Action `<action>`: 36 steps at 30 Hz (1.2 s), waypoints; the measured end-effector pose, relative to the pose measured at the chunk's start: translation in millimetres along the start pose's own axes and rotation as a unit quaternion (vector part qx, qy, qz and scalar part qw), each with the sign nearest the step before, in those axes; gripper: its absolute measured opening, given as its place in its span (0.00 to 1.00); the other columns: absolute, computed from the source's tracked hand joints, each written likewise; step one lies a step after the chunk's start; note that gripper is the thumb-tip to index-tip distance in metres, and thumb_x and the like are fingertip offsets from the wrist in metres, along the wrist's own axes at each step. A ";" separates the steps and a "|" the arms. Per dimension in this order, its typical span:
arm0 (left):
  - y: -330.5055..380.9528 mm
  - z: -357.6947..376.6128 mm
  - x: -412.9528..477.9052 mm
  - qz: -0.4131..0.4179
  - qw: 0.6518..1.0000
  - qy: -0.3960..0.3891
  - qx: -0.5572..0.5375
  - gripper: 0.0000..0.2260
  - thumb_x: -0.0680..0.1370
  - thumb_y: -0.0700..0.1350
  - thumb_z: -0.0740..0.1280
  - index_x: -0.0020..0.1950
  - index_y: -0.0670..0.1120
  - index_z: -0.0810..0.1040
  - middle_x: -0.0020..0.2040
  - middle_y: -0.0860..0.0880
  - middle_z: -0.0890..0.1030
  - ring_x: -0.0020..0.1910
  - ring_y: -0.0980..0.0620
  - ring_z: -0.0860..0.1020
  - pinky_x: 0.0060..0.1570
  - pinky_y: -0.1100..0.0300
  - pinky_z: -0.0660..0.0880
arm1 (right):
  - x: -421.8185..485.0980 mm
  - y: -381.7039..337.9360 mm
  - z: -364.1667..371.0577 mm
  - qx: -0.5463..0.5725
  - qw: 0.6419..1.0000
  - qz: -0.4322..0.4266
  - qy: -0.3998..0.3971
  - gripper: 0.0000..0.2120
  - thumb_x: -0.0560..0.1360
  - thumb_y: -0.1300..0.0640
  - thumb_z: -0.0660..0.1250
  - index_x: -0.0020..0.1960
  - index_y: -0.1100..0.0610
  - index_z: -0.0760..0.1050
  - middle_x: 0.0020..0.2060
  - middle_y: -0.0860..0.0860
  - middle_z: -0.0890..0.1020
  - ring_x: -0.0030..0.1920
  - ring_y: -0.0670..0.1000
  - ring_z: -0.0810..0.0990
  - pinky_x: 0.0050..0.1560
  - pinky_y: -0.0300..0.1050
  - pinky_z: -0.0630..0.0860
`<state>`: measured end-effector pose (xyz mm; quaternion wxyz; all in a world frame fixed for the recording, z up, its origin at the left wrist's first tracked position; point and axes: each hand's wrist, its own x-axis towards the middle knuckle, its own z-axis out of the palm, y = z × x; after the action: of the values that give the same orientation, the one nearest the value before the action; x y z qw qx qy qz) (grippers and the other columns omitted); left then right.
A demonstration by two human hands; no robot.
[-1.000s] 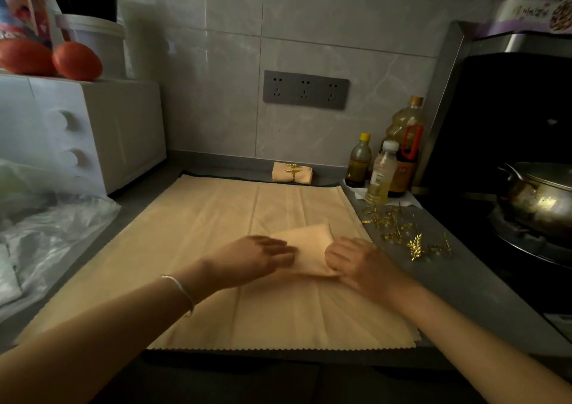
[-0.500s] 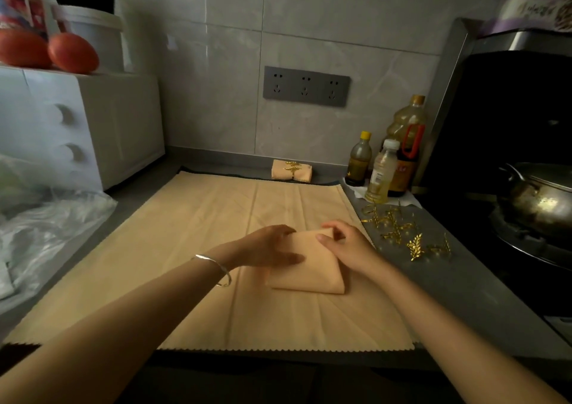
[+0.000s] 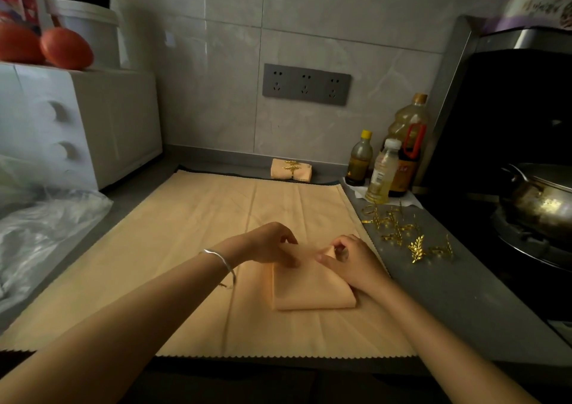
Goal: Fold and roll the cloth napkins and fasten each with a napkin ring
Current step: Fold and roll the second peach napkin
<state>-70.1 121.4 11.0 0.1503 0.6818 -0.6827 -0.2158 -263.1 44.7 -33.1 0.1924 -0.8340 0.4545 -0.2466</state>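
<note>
Two hands in frame, both at one peach folded napkin [image 3: 312, 289]. Found left hand [image 3: 269, 245] at napkin's far left corner, fingers curled, thumb and fingertips pinching raised top layer of fabric. Found right hand [image 3: 349, 261] at far right corner, fingers curled likewise, pinching small peak of same layer between thumb and forefinger. Noted far edge lifted off the stack between the two pinches; near edge flat, fold line roughly parallel to counter front. Located napkin right of centre on large peach cloth [image 3: 173, 248] spread flat over grey countertop [image 3: 448, 295], zigzag hem along its near edge. Logged silver bangle [image 3: 221, 259] on left wrist. Recorded one finished napkin roll [image 3: 291, 171], gold leaf ring round its middle, at back of counter by the wall, just beyond cloth's far edge, well apart from hands. Could not count loose gold leaf napkin rings [image 3: 399, 233]: tangled heap on bare counter right of cloth, near right hand, not touching it. Noted three bottles [image 3: 383, 171] clustered behind the rings, steel pot [image 3: 541, 199] on stove at far right, grey triple socket plate [image 3: 306, 84] on tiled wall, white appliance [image 3: 77, 124] at left with two red-orange fruits [image 3: 66, 49] on top, clear plastic bag [image 3: 46, 224] crumpled beside it.
</note>
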 end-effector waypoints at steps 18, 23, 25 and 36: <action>7.2 41.3 -53.1 0.077 0.978 -0.030 0.190 0.27 0.82 0.58 0.45 0.77 0.51 0.42 0.78 0.52 0.42 0.76 0.52 0.40 0.72 0.56 0.39 | -47.0 -9.9 -21.1 -0.077 0.960 -0.144 -0.227 0.25 0.80 0.42 0.48 0.75 0.41 0.47 0.72 0.34 0.46 0.72 0.34 0.41 0.72 0.37 0.41; 8.2 42.4 -62.0 0.056 0.980 -0.041 0.187 0.31 0.78 0.64 0.43 0.77 0.52 0.37 0.77 0.52 0.37 0.74 0.54 0.35 0.72 0.55 0.34 | -58.5 -7.5 -31.2 -0.140 0.949 -0.146 -0.242 0.28 0.77 0.36 0.41 0.74 0.41 0.38 0.73 0.35 0.40 0.72 0.34 0.37 0.75 0.40 0.40; 7.1 37.2 -68.1 0.057 0.976 -0.056 0.203 0.36 0.75 0.68 0.43 0.76 0.51 0.36 0.77 0.52 0.37 0.74 0.54 0.35 0.72 0.53 0.33 | -62.6 -7.1 -37.4 -0.196 0.937 -0.169 -0.236 0.33 0.74 0.31 0.43 0.75 0.41 0.38 0.73 0.35 0.40 0.73 0.36 0.37 0.74 0.40 0.39; 15.3 23.0 -81.0 0.098 0.946 0.014 0.310 0.35 0.74 0.66 0.57 0.76 0.50 0.57 0.71 0.49 0.67 0.70 0.49 0.65 0.73 0.51 0.54 | -65.8 -13.0 -57.4 -0.227 0.936 -0.233 -0.137 0.26 0.73 0.42 0.60 0.70 0.44 0.66 0.67 0.40 0.71 0.66 0.41 0.68 0.65 0.37 0.61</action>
<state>-92.8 203.8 6.1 -0.0390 0.6274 -0.7771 0.0318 -318.7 101.9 4.6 -0.0040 -0.9638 0.2602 -0.0580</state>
